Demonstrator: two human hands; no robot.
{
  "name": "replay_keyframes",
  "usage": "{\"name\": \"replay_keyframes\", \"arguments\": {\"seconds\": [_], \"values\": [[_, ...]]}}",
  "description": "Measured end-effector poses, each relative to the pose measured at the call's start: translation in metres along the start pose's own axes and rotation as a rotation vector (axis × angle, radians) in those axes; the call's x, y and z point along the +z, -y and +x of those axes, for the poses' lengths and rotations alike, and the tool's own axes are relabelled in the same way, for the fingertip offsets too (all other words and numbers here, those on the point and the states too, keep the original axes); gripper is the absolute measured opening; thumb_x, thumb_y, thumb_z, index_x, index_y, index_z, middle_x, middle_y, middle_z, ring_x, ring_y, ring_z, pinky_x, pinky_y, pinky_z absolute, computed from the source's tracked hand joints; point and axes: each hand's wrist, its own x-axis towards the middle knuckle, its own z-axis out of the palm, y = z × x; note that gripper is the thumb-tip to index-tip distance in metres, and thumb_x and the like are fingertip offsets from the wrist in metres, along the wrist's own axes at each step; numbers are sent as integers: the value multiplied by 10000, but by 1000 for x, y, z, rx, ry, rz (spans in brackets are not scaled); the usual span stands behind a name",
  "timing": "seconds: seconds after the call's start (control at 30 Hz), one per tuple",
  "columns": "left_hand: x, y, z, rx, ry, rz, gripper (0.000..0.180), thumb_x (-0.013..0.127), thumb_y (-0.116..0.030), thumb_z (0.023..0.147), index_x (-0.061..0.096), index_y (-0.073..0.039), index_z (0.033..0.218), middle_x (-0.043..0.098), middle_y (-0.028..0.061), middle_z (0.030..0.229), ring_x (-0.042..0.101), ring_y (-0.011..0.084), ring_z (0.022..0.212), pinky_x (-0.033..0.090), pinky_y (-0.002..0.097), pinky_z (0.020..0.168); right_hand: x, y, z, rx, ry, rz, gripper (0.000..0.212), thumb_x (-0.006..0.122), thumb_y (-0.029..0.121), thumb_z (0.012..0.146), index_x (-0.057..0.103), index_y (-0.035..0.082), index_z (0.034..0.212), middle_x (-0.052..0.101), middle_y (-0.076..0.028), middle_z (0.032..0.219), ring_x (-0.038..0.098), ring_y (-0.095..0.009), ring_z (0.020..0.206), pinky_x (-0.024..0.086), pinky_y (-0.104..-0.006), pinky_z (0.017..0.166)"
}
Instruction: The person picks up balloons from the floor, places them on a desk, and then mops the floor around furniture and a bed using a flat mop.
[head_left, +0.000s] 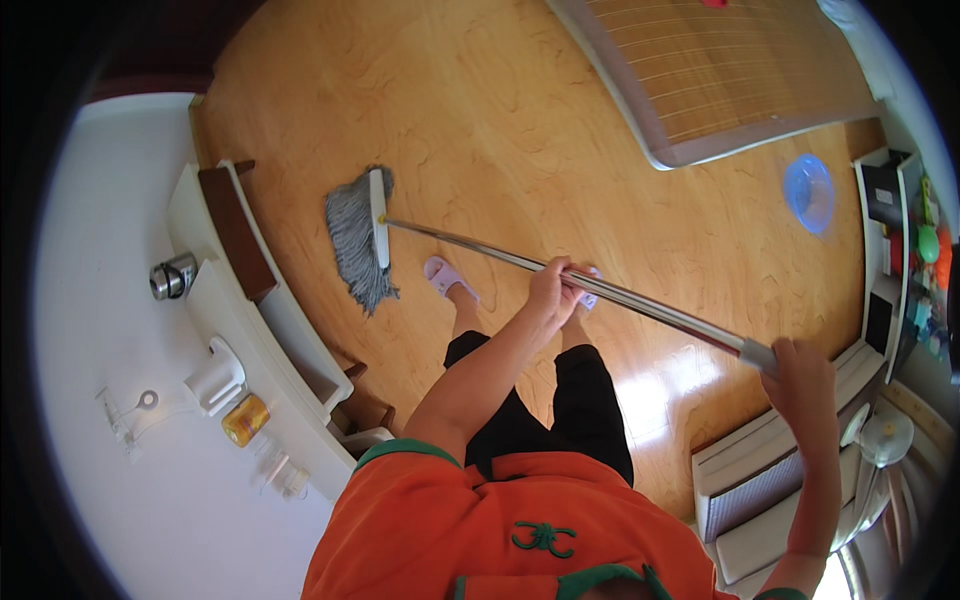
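Observation:
A string mop lies across the view, its grey yarn head point(352, 245) spread on the wooden floor to the left of my feet. A white bar clamps the yarn, and a shiny metal mop handle point(660, 313) slants from it toward the lower right. My left hand point(556, 290) is wrapped around the middle of the handle. Near the handle's grey end grip, my right hand point(800, 385) is closed, farther right and closer to my body. Both arms are bent, and the yarn is flat against the boards.
On the left stands a white cabinet point(205, 190) with a steel flask point(174, 276), a white kettle point(215, 375) and an amber jar point(246, 419). A mat-covered bed point(720, 70) is far right, near a blue basin point(808, 193). Shelves point(880, 250) and a fan point(886, 438) line the right side.

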Motion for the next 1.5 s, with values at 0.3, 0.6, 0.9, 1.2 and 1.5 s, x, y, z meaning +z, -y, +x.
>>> {"name": "replay_keyframes", "arguments": {"seconds": [0.3, 0.6, 0.9, 1.2, 1.5], "values": [[73, 147, 21, -179, -45, 288, 170, 520, -131, 777, 404, -23, 716, 468, 108, 640, 529, 223, 570, 499, 387, 577, 22, -82, -170, 473, 141, 182, 157, 599, 116, 638, 464, 42, 668, 505, -134, 643, 520, -323, 621, 406, -405, 538], [84, 302, -55, -409, -229, 697, 158, 468, -122, 783, 428, 18, 721, 531, 143, 633, 588, 201, 574, 512, 288, 433, -21, -123, -322, 764, 168, 96, 128, 556, 15, 535, 481, 26, 637, 508, -146, 612, 529, -330, 578, 418, -404, 553], [56, 378, -68, -711, -77, 434, 167, 453, -158, 837, 380, -10, 816, 453, 113, 688, 555, 263, 648, 525, 395, 572, -54, -122, -369, 682, -126, -314, 186, 575, 86, 441, 434, 49, 558, 473, -137, 549, 479, -333, 514, 340, -427, 470], [103, 219, -72, -383, -81, 274, 106, 438, -68, 789, 357, -29, 732, 382, 75, 599, 430, 167, 479, 439, 326, 399, -84, -91, -263, 484, -197, -340, 181, 615, 164, 453, 479, 61, 515, 497, -125, 538, 500, -319, 521, 360, -425, 488], [65, -19, -24, 26, -33, 0, 135, 485, -56, 724, 377, -71, 645, 374, 39, 561, 439, 162, 454, 481, 346, 434, -123, 32, -89, 96, -175, -372, 207, 632, 174, 575, 490, 61, 673, 523, -108, 618, 537, -304, 566, 436, -411, 533]]}}
